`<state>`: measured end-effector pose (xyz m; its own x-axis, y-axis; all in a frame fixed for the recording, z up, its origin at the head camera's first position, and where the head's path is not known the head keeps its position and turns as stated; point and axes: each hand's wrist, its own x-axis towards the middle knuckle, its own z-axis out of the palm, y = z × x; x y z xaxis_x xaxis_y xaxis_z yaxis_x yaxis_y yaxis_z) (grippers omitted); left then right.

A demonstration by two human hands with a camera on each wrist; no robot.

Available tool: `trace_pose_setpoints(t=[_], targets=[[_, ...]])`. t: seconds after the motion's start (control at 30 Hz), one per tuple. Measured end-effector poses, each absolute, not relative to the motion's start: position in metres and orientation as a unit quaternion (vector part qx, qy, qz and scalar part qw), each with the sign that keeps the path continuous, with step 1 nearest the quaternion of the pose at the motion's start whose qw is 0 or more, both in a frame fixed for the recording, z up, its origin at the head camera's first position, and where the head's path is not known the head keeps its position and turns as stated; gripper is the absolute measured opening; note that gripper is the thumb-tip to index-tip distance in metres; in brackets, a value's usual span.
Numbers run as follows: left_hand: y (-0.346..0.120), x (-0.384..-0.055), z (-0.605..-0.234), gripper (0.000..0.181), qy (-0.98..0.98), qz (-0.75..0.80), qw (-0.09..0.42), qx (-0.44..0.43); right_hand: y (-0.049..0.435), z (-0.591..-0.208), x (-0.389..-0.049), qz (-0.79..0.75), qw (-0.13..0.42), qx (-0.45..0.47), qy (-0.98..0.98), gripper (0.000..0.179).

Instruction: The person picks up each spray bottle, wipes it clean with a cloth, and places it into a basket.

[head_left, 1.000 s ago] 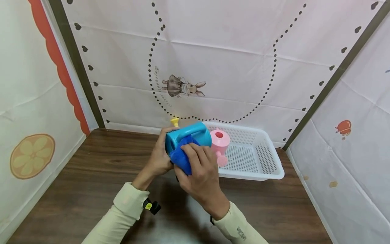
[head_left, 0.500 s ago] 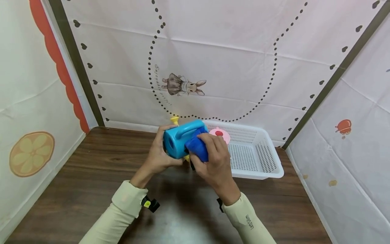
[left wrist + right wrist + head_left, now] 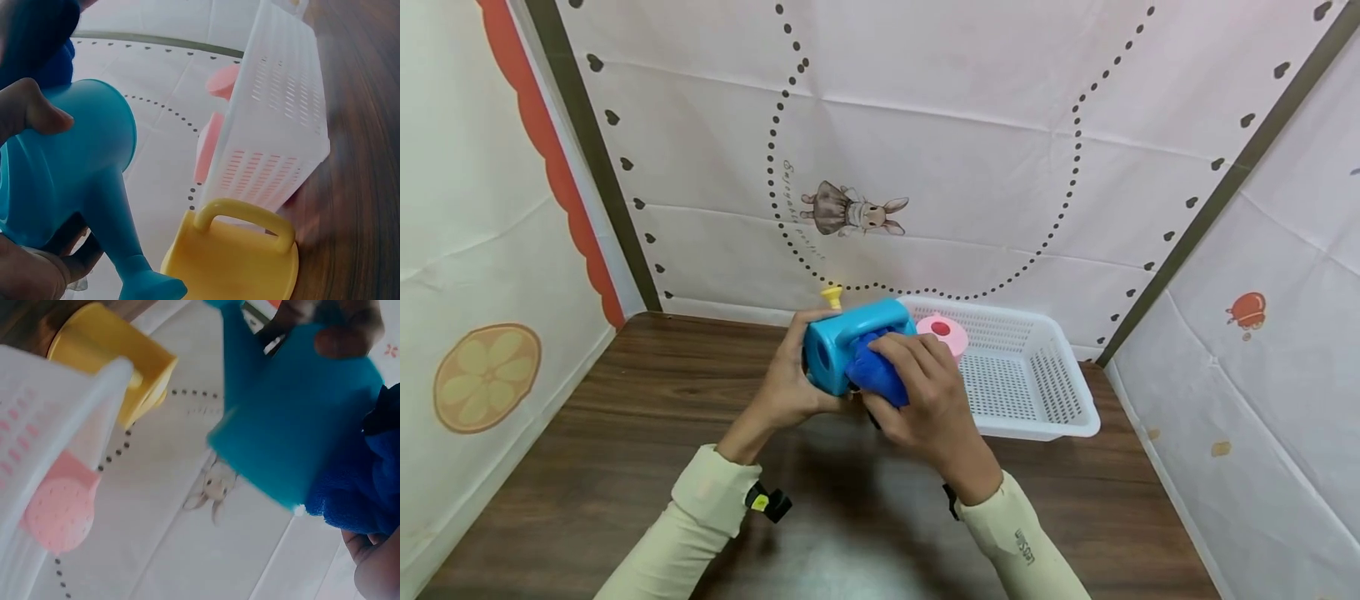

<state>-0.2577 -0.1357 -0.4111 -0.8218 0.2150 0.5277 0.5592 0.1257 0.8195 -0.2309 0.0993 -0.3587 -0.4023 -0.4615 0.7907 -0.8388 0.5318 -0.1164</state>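
A blue toy watering can (image 3: 829,354) is tipped on its side above the table, gripped round its body by my left hand (image 3: 786,379). Its spout (image 3: 112,219) points down in the left wrist view. My right hand (image 3: 925,392) holds a bunched dark-blue cloth (image 3: 876,371) against the can beside its handle. In the right wrist view the cloth (image 3: 365,481) touches the can's wall (image 3: 294,425). Behind the can stands a yellow watering can, mostly hidden in the head view; its body (image 3: 231,262) and handle show in the left wrist view.
A white perforated basket (image 3: 1067,375) stands at the right on the brown wooden table (image 3: 700,367). Inside it, at the left end, is a pink watering can (image 3: 951,333). Printed cloth walls (image 3: 925,167) enclose the table at the back and both sides.
My right hand with the cloth has moved right along the blue watering can, then slightly back left. The can has shifted a little left, and my left hand keeps its grip.
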Motion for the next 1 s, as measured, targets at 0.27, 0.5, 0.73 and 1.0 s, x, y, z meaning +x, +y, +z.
trace_pose_setpoints(t=[0.27, 0.5, 0.73, 1.0], targets=[[-0.135, -0.253, -0.414, 0.107, -0.748, -0.597, 0.139, -0.253, 0.106, -0.362, -0.234, 0.283, 0.351, 0.377, -0.809, 0.054], [-0.132, -0.252, -0.414, 0.102, -0.743, -0.595, 0.157, -0.263, 0.093, -0.362, -0.223, 0.275, 0.36, 0.406, -0.794, 0.054], [-0.131, -0.251, -0.407, 0.106, -0.743, -0.589, 0.166, -0.273, 0.095, -0.353, -0.22, 0.27, 0.368, 0.406, -0.792, 0.056], [-0.13, -0.246, -0.406, 0.106, -0.759, -0.587, 0.156, -0.236, 0.108, -0.353, -0.23, 0.296, 0.347, 0.355, -0.816, 0.051]])
